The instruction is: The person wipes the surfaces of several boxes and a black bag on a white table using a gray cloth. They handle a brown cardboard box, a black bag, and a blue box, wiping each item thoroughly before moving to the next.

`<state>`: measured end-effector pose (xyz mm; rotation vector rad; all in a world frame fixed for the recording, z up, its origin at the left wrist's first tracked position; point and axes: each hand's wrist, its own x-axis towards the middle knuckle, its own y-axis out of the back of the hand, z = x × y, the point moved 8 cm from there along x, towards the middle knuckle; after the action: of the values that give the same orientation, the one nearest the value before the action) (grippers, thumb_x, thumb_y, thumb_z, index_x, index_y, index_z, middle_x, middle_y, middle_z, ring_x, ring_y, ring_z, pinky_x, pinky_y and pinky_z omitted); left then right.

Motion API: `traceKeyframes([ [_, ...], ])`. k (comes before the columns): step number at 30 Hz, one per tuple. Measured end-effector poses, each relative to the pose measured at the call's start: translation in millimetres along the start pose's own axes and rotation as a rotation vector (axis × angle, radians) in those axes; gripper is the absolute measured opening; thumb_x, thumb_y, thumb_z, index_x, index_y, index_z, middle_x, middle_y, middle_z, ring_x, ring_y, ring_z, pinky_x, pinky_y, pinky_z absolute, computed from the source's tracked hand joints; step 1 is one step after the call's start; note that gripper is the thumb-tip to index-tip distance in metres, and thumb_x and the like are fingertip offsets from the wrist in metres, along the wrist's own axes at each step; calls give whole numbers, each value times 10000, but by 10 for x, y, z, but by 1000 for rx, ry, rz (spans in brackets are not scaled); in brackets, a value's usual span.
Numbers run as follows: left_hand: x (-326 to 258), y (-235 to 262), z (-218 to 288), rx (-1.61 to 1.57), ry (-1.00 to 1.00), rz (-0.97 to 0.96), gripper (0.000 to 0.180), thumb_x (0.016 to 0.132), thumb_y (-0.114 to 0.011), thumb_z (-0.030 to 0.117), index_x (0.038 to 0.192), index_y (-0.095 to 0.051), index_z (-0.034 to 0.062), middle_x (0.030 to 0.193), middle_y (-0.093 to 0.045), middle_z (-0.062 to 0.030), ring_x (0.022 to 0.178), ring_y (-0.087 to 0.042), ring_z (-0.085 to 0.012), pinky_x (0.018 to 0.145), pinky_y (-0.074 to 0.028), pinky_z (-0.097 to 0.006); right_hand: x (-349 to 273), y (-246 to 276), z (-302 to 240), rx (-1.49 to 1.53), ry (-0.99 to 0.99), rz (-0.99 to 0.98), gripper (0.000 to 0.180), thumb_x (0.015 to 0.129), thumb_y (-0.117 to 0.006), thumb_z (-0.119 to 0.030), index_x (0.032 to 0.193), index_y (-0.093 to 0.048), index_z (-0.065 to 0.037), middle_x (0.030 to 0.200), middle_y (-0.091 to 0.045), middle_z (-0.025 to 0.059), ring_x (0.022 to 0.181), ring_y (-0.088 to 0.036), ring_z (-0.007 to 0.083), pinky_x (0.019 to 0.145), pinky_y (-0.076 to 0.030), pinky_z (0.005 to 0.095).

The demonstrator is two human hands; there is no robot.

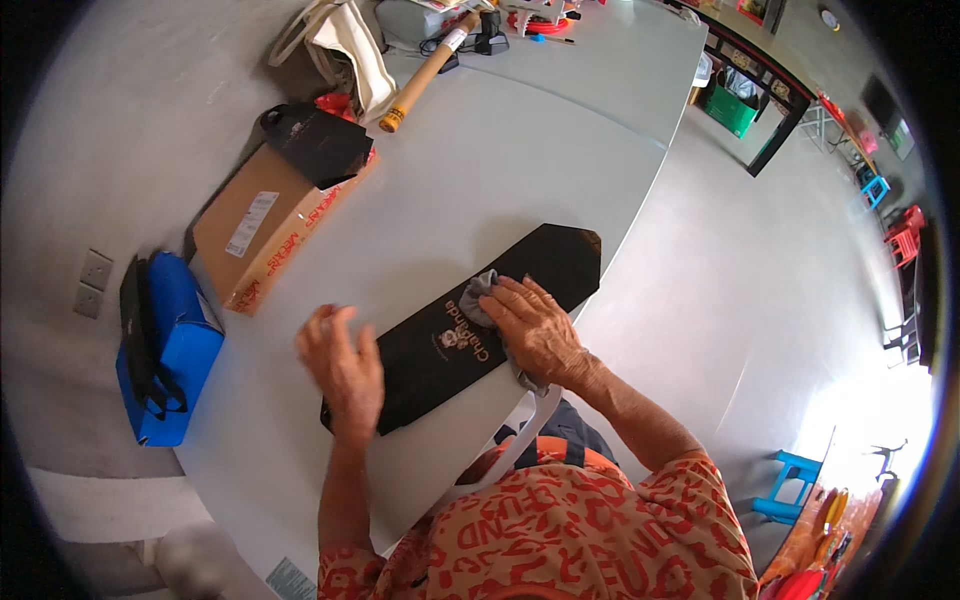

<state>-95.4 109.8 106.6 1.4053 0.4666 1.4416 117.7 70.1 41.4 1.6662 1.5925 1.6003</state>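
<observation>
A long, flat black piece [420,360] with pale printing and a small logo lies slantwise on the grey table; it looks like a folded bag, but I cannot tell for sure. My right hand [535,325] presses a crumpled grey cloth [478,298] down on it, right of the printing, and part of the cloth hangs out under the wrist. Over the piece's near left end is my left hand [345,370], fingers apart and slightly blurred, holding nothing. Whether that hand touches the black surface is unclear.
On the table's left side lie a cardboard box [245,225] with a black bag [315,145] on top, and a blue box [175,340] with black straps. Farther back are a cardboard tube [430,75], a cream bag [355,55] and cables. The table's right edge borders the floor.
</observation>
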Motion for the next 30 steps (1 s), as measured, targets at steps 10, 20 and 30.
traceKeyframes([
  [10,-437,-943,1117,-300,-337,-431,771,924,-556,469,1488,-246,45,1520,-224,-240,1406,-219,-415,1134,-167,-561,35,177,374,-126,-93,44,429,794,-588,-30,1224,-577,-30,1280,-561,163,1293,-471,318,1097,-320,532],
  [20,-453,-1007,1176,-210,-388,-411,664,905,-607,434,1419,-401,66,1492,-307,-220,1395,-274,-397,1111,-199,-597,325,260,1295,-117,-259,97,356,876,-549,-47,1230,-571,-71,1253,-589,148,1228,-526,320,1075,-369,497],
  [30,-229,-1146,1521,-215,-398,-347,659,865,-671,250,1422,-380,51,1454,-364,-208,1343,-366,-344,1084,-302,-458,-173,501,968,22,-255,108,418,851,-574,-27,1264,-519,-47,1280,-537,172,1264,-474,363,1090,-351,506],
])
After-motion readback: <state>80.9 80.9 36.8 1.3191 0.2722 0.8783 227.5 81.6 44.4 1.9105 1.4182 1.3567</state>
